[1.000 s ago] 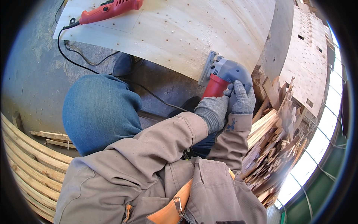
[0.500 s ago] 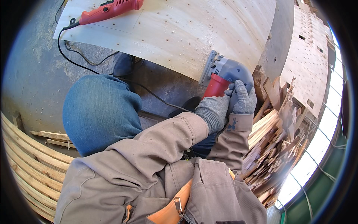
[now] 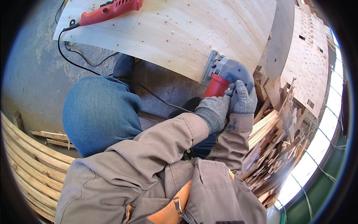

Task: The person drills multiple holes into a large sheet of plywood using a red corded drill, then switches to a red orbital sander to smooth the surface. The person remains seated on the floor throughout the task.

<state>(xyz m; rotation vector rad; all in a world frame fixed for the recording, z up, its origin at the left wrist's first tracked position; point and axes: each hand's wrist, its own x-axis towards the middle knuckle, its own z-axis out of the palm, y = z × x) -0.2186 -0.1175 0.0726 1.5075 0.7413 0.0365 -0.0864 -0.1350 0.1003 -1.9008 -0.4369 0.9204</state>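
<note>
A jigsaw (image 3: 217,85) with a red rear body and blue-grey front housing sits on its side at the near right edge of the plywood sheet (image 3: 179,31). Its flat metal base plate (image 3: 209,68) faces left and upright. My left hand (image 3: 214,109), in a grey knit glove, is closed around the near end of the tool, partly hiding it. Closed at the tool's right side is my right hand (image 3: 244,99), also gloved, with fingers bent against the grey housing. The blade cannot be made out.
A red corded power tool (image 3: 112,11) lies on the sheet's far left, its black cable (image 3: 80,66) running toward my legs. Scrap wood strips (image 3: 274,142) pile up at right. Long boards (image 3: 35,164) are stacked at left, and a holed panel (image 3: 305,56) stands far right.
</note>
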